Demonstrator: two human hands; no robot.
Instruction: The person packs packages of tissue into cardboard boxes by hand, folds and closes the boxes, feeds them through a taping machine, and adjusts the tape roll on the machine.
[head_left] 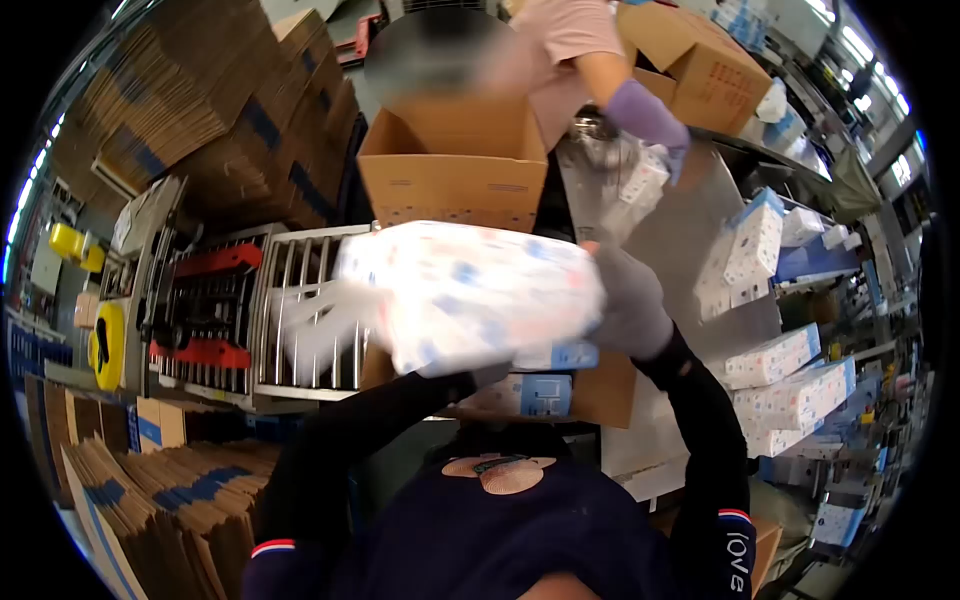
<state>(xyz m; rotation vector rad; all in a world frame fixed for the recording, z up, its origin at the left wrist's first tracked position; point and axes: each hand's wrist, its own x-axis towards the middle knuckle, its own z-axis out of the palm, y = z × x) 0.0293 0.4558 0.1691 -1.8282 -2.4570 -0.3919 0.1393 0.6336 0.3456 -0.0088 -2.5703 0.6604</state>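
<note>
A white package (470, 290) with blue and pink marks is held up at the centre, blurred by motion. My right hand (632, 300), in a grey glove, grips its right end. The gloved fingers of my left hand (488, 376) show in part at its lower edge; the package hides the rest. Below the package is an open carton (605, 390) holding blue-and-white packs (542, 394). Beyond the package stands another open carton (450, 172), its inside largely in shadow.
A roller conveyor (310, 300) runs at the left. Flattened cartons (180, 500) are stacked lower left. On the right, patterned packs (800, 395) lie near a metal table (665, 270). Across it, a co-worker's purple-gloved hand (650, 118) is by a pack (640, 185).
</note>
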